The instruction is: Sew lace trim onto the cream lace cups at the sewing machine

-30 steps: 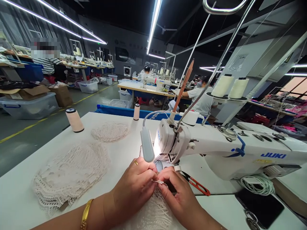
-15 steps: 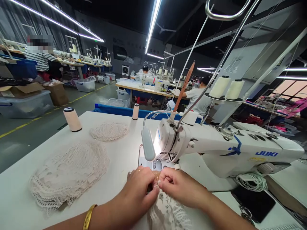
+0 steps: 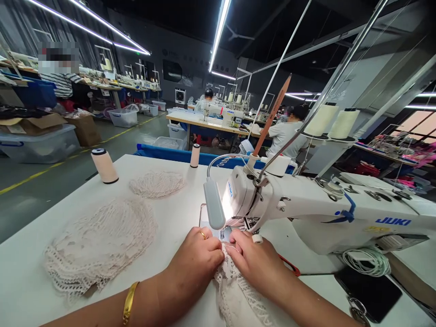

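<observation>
Left hand (image 3: 195, 263): fingers curled, pressing the lace piece (image 3: 235, 295) flat just before the sewing machine (image 3: 306, 213).
Right hand (image 3: 254, 261): fingers pinching the lace edge beside the machine's needle area.
Lace piece: under both hands, trailing away from the machine.
Lace stack (image 3: 98, 243): well apart from the machine.

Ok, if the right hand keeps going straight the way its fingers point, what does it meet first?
Probably the sewing machine head: the right hand, pressing the lace piece, points at the lit needle area just ahead. Depth is hard to judge.
</observation>
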